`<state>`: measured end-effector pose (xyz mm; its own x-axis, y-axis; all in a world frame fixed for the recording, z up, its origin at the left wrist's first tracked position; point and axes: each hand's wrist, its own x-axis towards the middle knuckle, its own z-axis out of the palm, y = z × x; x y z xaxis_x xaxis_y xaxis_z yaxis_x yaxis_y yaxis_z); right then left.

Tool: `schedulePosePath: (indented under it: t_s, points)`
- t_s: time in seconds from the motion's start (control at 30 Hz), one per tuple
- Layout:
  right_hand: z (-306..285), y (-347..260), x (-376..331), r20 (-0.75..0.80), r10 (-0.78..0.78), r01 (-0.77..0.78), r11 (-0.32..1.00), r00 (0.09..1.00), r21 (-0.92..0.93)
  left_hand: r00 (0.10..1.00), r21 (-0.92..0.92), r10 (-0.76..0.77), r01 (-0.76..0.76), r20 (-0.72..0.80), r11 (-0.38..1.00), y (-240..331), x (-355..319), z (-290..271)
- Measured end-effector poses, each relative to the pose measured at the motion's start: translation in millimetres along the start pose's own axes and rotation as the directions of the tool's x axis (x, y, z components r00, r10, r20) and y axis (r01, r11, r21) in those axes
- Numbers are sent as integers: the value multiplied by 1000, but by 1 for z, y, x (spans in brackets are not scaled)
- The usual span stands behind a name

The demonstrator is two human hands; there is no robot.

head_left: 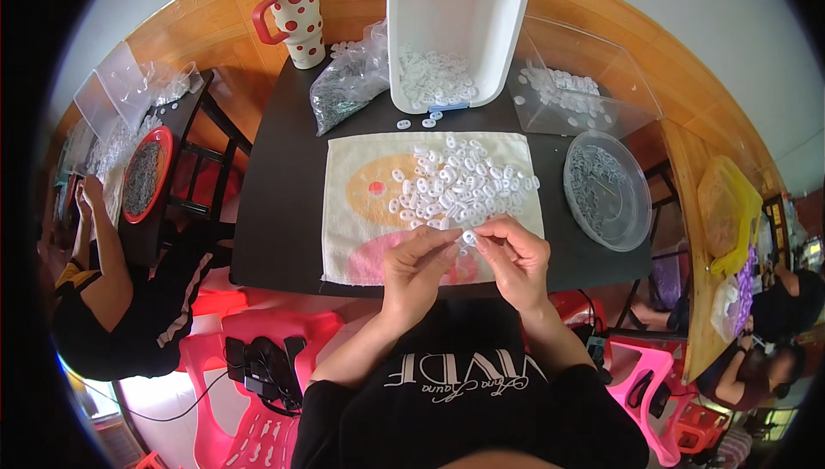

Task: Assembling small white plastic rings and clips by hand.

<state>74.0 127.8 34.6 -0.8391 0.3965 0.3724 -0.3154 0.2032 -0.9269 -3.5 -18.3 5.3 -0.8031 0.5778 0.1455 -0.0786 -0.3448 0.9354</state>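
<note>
At the near edge of the dark tabletop [284, 194], both hands meet above the lower border of a cream cloth [361, 211] printed with orange and pink shapes. Left hand [418, 267]: forearm rising from the lower edge of the view, wrist straight, fingers curled, thumb and forefinger extended toward the centre. Right hand [514, 261]: mirrored pose, wrist slightly bent inward, fingers arched. Between the two sets of fingertips sits one small white plastic ring [469, 236]; each grip is pressed together on it, pinching it from opposite sides, just above the cloth.

Immediately beyond the hands, a heap of white plastic pieces [460, 184] is spread over the cloth's right half. Farther back stands a white rectangular tub [455, 5], tilted open toward the viewer, holding more white pieces. To its left lie a clear plastic bag [348, 82] of small parts and a white mug with red dots [292, 14]; to its right, a clear box [593, 74] with white pieces and a round clear lid [607, 190] holding small grey parts.

Another person [112, 297] sits at far left beside a red round tray [144, 175]. Pink plastic stools [258, 340] stand below the tabletop.
</note>
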Motion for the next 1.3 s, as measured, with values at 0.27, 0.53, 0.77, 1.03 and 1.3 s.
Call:
schedulePosePath:
  t_s: [0.27,0.53,0.77,1.03,1.3]
  points:
    - [0,0,0,4,-28,29,999,1000,-40,1000,-8,-6,6,-4,1000,2,0,0]
    - [5,-2,-1,5,-98,97,979,995,-181,999,-39,-3,2,-42,999,3,-2,2]
    - [1,2,0,114,-138,160,966,984,-205,998,-97,-10,4,-57,995,-6,-5,0]
    - [-10,12,-2,178,83,-88,996,980,19,992,-138,-109,118,67,983,4,-4,-3]
    - [-14,27,-3,267,-18,85,967,964,-240,966,567,148,-246,214,786,-6,2,-9]
